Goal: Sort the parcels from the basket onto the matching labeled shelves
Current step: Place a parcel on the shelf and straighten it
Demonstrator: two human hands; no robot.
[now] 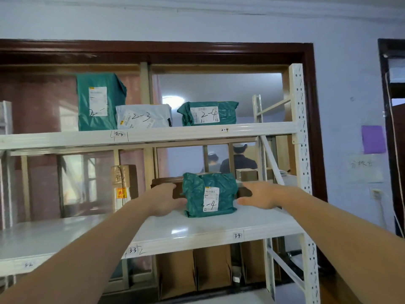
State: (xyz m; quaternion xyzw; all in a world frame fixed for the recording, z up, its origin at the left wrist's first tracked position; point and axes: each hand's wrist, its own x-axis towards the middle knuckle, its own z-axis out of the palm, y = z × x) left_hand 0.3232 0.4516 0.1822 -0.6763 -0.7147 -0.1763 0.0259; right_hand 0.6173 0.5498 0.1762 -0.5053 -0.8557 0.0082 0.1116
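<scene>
A green parcel [210, 194] with a white label ending in "-4" lies on the white lower shelf [197, 227], above the beam mark "3-4" [237, 235]. My left hand [167, 199] is at its left side and my right hand [258, 196] at its right side. The fingers of both hands are fairly straight and the thumbs touch the parcel's lower corners. A dark brown box [163, 183] sits right behind the parcel and is partly hidden by it. The basket is out of view.
On the upper shelf [175, 134] stand a tall green parcel [98, 102], a white parcel marked 2-3 [143, 116] and a green parcel marked 2-4 [208, 113]. A taped cardboard box [123, 185] stands to the left on the lower shelf. The rack's upright [302, 150] is at right, and people stand behind it.
</scene>
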